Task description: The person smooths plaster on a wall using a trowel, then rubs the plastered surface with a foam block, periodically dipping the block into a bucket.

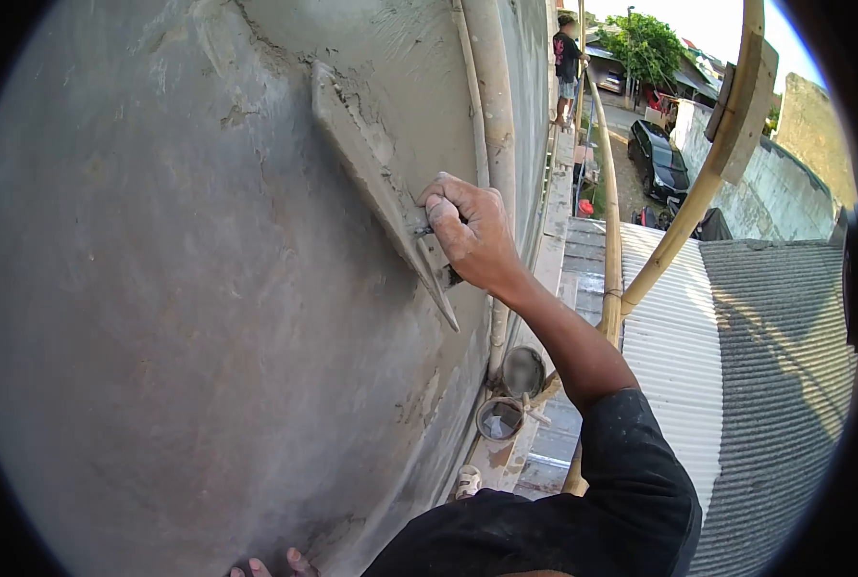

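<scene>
Wall (160, 288); left hand (300, 562), 7 o'clock, only fingertips showing, grip can't tell, maybe bracing. Float (376, 183), 11–12, tilted; right hand (472, 231) closed around its handle, presumably for leverage. Buckets (523, 373), 4–5, likely for reach.

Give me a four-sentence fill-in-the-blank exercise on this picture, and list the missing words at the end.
1. The right hand grips a long, flat, plaster-smeared float in front of a tall grey ____.
2. The dusty left hand shows only its fingers, at the picture's ____ edge.
3. Side by side below the centre of the picture sit ____ round, plaster-stained buckets.
4. The short fabric sleeve on the right arm is coloured ____.

Missing words: wall; bottom; two; black.
</scene>
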